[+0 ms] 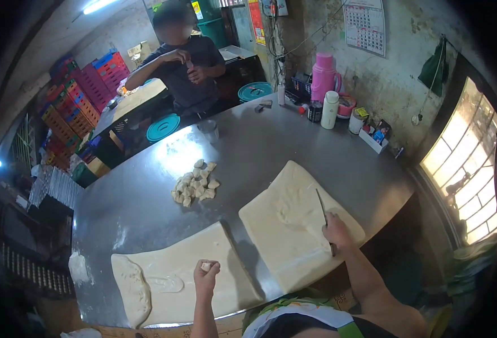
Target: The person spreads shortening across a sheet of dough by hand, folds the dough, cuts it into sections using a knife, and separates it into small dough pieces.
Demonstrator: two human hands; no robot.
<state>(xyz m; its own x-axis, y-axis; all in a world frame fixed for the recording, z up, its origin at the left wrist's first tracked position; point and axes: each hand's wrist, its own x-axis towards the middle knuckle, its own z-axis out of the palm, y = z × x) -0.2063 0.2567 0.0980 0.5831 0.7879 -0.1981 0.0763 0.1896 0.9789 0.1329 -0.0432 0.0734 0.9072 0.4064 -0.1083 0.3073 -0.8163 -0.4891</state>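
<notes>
No word, brand or single number can be read with certainty. The calendar [364,27] on the wall [402,25] carries a printed grid of dates, too small to make out. Marks on the red poster [256,21], the yellow label [196,9] and the brown cardboard [343,299] below the desk [248,135] are likewise illegible.

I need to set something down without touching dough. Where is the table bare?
The widest bare patch of table lies between the dough lumps, right dough sheet and pink flask. Left of the lumps is another, smudged, beyond the left sheet. Between the sheets only a narrow gap shows. Around the flask it is crowded.
</notes>
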